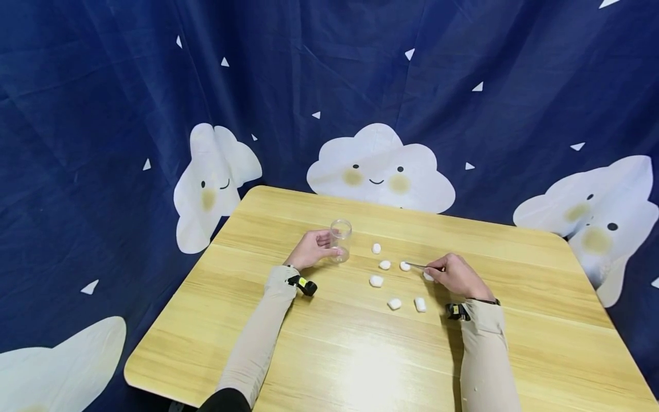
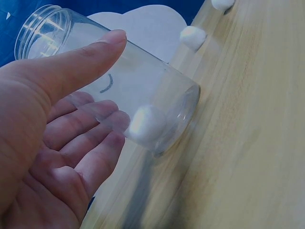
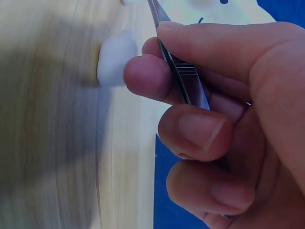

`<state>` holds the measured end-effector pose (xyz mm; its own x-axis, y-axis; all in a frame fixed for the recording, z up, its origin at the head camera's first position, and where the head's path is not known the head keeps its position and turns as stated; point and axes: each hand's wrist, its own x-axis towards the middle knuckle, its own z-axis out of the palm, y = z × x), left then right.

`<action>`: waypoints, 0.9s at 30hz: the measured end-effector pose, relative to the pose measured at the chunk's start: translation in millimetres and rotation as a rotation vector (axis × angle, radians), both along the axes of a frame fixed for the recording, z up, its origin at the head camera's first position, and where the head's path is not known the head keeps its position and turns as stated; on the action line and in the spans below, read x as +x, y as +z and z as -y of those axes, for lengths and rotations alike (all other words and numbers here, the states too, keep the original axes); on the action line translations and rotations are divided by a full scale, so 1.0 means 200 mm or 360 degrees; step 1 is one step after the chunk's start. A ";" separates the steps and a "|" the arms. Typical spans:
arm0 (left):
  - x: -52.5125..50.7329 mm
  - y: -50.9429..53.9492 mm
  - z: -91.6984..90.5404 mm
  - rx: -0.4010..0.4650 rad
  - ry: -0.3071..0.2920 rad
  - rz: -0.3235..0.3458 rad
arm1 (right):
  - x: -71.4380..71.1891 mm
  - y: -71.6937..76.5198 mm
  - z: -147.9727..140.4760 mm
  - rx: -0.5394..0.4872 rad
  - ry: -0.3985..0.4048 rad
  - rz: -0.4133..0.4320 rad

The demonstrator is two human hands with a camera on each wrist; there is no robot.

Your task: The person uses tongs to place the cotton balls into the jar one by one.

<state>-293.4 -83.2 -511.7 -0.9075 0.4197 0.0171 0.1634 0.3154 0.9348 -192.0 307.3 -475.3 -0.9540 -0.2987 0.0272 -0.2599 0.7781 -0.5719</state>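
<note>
- Holding the clear jar [image 1: 342, 237], our left hand [image 1: 311, 249] curls around its wall: thumb at the near side, fingers behind.
- The jar stands upright at the far middle of the bench [image 1: 540, 297], its mouth facing up; inside, near its base, we see one white ball [image 2: 145, 123].
- With our right hand [image 1: 460, 276] we pinch metal tweezers [image 3: 187, 70] between thumb and fingers; the other fingers are bent.
- The tweezers point to the left, and their tip is at a second ball [image 1: 405, 267], right of the jar; we cannot tell if they grip it.
- A third ball [image 1: 428, 276] lies just beside our right fingers, partly hidden by them.
- Five more balls lie between our two hands, three farther to the left and two nearer to us.
- On each wrist we wear a small black camera [image 1: 304, 284], over beige sleeves [image 1: 252, 349].
- Behind the bench hangs a dark blue curtain [image 1: 103, 143] with smiling clouds [image 1: 378, 151].
</note>
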 end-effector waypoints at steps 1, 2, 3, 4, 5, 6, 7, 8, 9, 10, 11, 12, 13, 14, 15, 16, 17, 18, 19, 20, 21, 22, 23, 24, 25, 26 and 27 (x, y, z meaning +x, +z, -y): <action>0.00 0.00 0.00 -0.0005 0.0001 -0.0002 | 0.00 0.00 0.00 0.0001 -0.0002 -0.0006; 0.00 0.00 0.00 -0.0007 0.0001 -0.0003 | 0.00 0.00 0.00 0.0004 -0.0004 -0.0014; 0.00 0.00 0.00 -0.0006 0.0001 -0.0002 | 0.00 0.01 0.01 0.0008 -0.0004 -0.0020; 0.00 0.00 0.00 -0.0005 0.0000 -0.0001 | 0.00 0.01 0.01 0.0009 -0.0005 -0.0023; 0.00 0.00 0.00 0.0000 -0.0001 0.0003 | 0.00 0.01 0.01 0.0008 -0.0005 -0.0022; 0.00 0.00 0.00 0.0006 -0.0001 0.0008 | 0.01 0.01 0.01 0.0007 -0.0007 -0.0023; 0.00 0.00 0.00 0.0006 0.0000 0.0010 | 0.01 0.01 0.01 0.0007 -0.0007 -0.0022; 0.00 -0.01 0.00 0.0006 0.0002 0.0010 | 0.01 0.01 0.01 0.0004 -0.0009 -0.0019; 0.00 -0.01 0.00 0.0004 0.0005 0.0010 | 0.01 0.01 0.01 0.0000 -0.0010 -0.0013; -0.01 -0.01 0.00 0.0002 0.0008 0.0009 | 0.01 0.01 0.02 -0.0004 -0.0013 -0.0007; -0.01 -0.01 0.00 -0.0002 0.0009 0.0007 | 0.01 0.01 0.02 -0.0009 -0.0016 0.0000; -0.01 -0.01 0.01 -0.0005 0.0010 0.0004 | 0.01 0.01 0.02 -0.0013 -0.0022 0.0003; -0.01 -0.02 0.01 -0.0007 0.0009 0.0003 | 0.01 0.02 0.02 -0.0020 -0.0025 0.0010; -0.01 -0.02 0.01 -0.0003 0.0007 0.0006 | 0.01 0.02 0.02 -0.0030 -0.0029 0.0015; -0.01 -0.02 0.01 0.0001 0.0004 0.0009 | 0.01 0.02 0.02 -0.0036 -0.0032 0.0017; -0.02 -0.02 0.01 0.0005 0.0001 0.0012 | 0.01 0.02 0.02 -0.0041 -0.0038 0.0020; -0.02 -0.02 0.01 0.0010 -0.0002 0.0016 | 0.01 0.02 0.02 -0.0047 -0.0040 0.0022; -0.02 -0.02 0.01 0.0015 -0.0005 0.0021 | 0.01 0.02 0.02 -0.0049 -0.0044 0.0022; -0.02 -0.02 0.01 0.0019 -0.0007 0.0026 | 0.01 0.02 0.02 -0.0051 -0.0047 0.0024; -0.02 -0.02 0.01 0.0020 -0.0008 0.0028 | 0.01 0.02 0.02 -0.0052 -0.0054 0.0026; -0.02 -0.02 0.01 0.0021 -0.0009 0.0029 | 0.01 0.02 0.02 -0.0049 -0.0056 0.0026; -0.02 -0.02 0.01 0.0018 -0.0010 0.0030 | 0.01 0.01 0.02 -0.0050 -0.0058 0.0027; -0.02 -0.02 0.00 0.0016 -0.0009 0.0030 | 0.01 0.01 0.02 -0.0051 -0.0058 0.0026; -0.02 -0.02 0.00 0.0012 -0.0008 0.0029 | 0.01 0.01 0.02 -0.0051 -0.0057 0.0023; -0.02 -0.02 0.00 0.0010 -0.0008 0.0028 | 0.00 0.01 0.02 -0.0052 -0.0057 0.0022; -0.02 -0.02 0.00 0.0005 -0.0006 0.0027 | 0.00 0.01 0.02 -0.0051 -0.0056 0.0022; -0.02 -0.02 0.00 0.0000 -0.0004 0.0026 | 0.00 0.01 0.02 -0.0047 -0.0052 0.0021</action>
